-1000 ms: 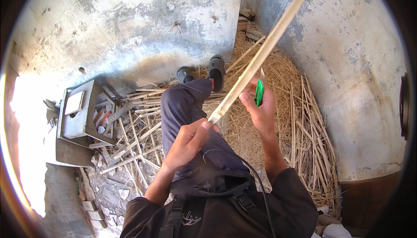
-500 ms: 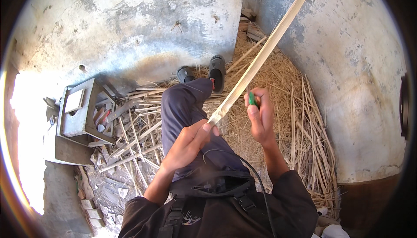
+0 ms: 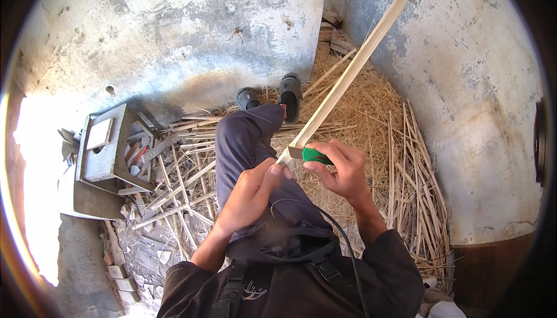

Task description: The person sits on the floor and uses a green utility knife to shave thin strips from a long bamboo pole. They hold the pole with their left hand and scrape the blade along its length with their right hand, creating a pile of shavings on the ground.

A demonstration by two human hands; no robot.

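Note:
My left hand (image 3: 250, 197) is closed round the near end of a long pale split cane strip (image 3: 355, 68), which slants up and away to the right past the top of the view. In my right hand (image 3: 342, 173) is a knife (image 3: 315, 155) with a green handle and a short, broad blade. The blade lies across the strip just beyond my left fingers and seems to touch it. Whether it has cut in, I cannot tell. Beneath the strip are my legs in dark trousers (image 3: 246, 138).
Straw-like shavings (image 3: 371, 109) and loose cane sticks (image 3: 406, 184) cover the floor ahead and right. More sticks (image 3: 185, 184) lie crisscrossed at left, beside a worn wooden stool (image 3: 110, 144). Stained walls (image 3: 174, 34) close in ahead and right. A black cable (image 3: 342, 231) runs across my lap.
My right hand has turned and moved left and down with the knife, bringing its blade across the strip. The left hand and the strip have hardly moved.

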